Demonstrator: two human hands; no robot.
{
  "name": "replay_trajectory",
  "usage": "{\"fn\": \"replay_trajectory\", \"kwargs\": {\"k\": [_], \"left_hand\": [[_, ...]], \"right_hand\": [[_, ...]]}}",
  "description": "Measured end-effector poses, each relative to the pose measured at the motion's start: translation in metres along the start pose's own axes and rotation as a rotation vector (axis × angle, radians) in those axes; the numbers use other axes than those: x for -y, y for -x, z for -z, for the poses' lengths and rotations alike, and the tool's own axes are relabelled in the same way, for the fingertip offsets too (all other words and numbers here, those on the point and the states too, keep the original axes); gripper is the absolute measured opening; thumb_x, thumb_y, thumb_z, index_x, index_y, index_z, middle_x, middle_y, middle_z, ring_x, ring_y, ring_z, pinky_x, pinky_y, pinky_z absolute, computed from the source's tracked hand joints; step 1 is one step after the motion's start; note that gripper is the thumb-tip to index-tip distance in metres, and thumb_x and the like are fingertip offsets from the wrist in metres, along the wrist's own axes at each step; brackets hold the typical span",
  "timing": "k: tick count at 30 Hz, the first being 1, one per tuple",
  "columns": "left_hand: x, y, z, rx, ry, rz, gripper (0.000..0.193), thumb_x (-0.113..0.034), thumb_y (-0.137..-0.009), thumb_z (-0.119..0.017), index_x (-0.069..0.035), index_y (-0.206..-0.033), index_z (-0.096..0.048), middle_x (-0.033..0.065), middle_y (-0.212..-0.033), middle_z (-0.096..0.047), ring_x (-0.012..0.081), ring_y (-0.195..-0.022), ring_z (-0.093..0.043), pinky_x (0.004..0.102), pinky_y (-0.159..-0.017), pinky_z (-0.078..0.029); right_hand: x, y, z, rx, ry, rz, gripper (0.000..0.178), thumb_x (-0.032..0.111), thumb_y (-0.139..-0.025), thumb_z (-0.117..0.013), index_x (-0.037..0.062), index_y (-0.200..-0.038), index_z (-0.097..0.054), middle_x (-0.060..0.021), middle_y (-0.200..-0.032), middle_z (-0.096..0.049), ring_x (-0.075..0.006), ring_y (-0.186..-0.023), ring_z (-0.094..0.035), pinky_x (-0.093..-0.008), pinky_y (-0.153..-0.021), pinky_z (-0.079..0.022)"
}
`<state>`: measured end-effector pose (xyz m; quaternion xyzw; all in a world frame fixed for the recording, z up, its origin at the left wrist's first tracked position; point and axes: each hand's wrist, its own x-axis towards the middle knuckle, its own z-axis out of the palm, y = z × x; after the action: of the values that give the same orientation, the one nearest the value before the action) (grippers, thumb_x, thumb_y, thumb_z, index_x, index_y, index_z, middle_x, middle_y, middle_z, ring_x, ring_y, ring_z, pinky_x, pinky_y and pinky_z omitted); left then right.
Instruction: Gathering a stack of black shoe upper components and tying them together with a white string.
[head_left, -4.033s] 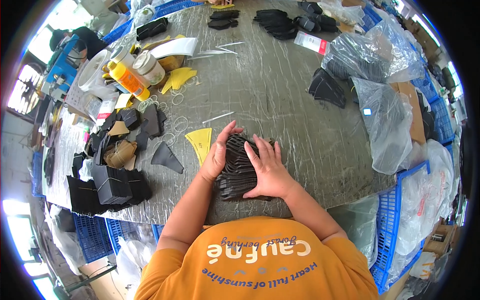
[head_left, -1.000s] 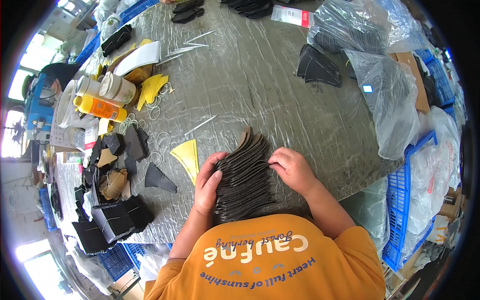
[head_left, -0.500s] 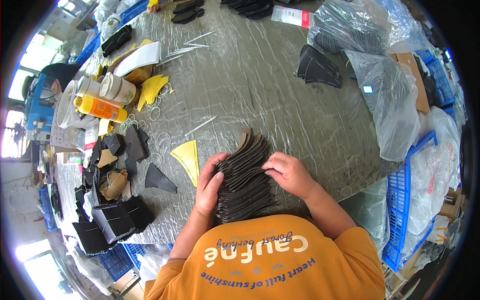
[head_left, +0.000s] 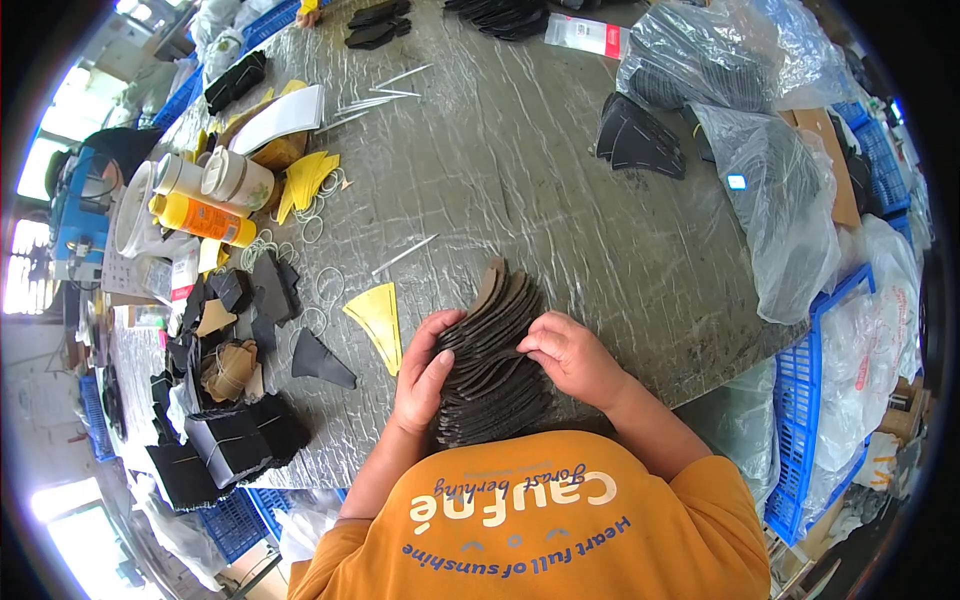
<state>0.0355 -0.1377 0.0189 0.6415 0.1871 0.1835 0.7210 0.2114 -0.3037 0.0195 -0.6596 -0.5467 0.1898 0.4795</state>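
A thick fanned stack of dark, curved cut pieces [head_left: 488, 375] lies on the table close to my body. My left hand [head_left: 425, 372] is closed around the stack's left side, thumb on top of the edges. At the right side, my right hand [head_left: 572, 352] pinches the edge of the dark pieces between thumb and fingertips; how many it holds is hidden. The pieces bow around the pinch. Left of the stack lies a yellow fan-shaped template [head_left: 375, 322], and beyond it a single black piece [head_left: 322, 358].
To the left are a yellow bottle [head_left: 205, 218], white jars [head_left: 236, 178], rubber bands [head_left: 312, 228] and bundled black pieces [head_left: 245, 437]. Thin white sticks [head_left: 405, 254] lie farther off. Plastic-bagged stacks [head_left: 700, 55], dark panels [head_left: 640, 138] and a blue crate [head_left: 797, 430] are at the right.
My right hand has shifted slightly left along the stack's edge. The pieces near it now bow more and have spread apart, while my left hand keeps its hold.
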Motion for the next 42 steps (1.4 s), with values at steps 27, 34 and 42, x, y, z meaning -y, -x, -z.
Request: {"fn": "replay_trajectory", "kwargs": {"k": [27,34,42], "left_hand": [[-0.004,0.027,0.004,0.152,-0.189,-0.062,0.09,-0.063,-0.092,-0.039,0.005,-0.148,-0.021,0.021,-0.153,-0.025,0.0311,-0.143,-0.022,0.0397,-0.116,-0.015],[-0.007,0.03,0.003,0.145,-0.212,-0.064,0.085,-0.06,-0.094,-0.036,0.004,-0.148,-0.022,0.0211,-0.153,-0.026,0.0321,-0.143,-0.023,0.0404,-0.116,-0.015],[0.004,0.032,0.002,0.132,-0.207,-0.094,0.087,-0.062,-0.093,-0.035,0.005,-0.147,-0.025,0.0211,-0.15,-0.031,0.033,-0.137,-0.031,0.0413,-0.114,-0.018]], "right_hand": [[0.006,0.01,-0.017,-0.068,0.112,0.074,0.017,0.001,-0.071,-0.072,0.0045,-0.084,-0.061,-0.0087,-0.084,-0.057,-0.0296,-0.082,-0.057,-0.039,-0.071,-0.049],[0.008,0.02,-0.021,-0.107,0.089,0.051,0.017,0.0,-0.072,-0.071,0.0043,-0.084,-0.06,-0.009,-0.083,-0.057,-0.0301,-0.08,-0.057,-0.0394,-0.07,-0.049],[0.007,0.008,-0.006,-0.082,0.077,0.1,0.019,0.001,-0.074,-0.068,0.006,-0.091,-0.061,-0.0097,-0.093,-0.058,-0.0307,-0.086,-0.057,-0.0404,-0.075,-0.048]]}}
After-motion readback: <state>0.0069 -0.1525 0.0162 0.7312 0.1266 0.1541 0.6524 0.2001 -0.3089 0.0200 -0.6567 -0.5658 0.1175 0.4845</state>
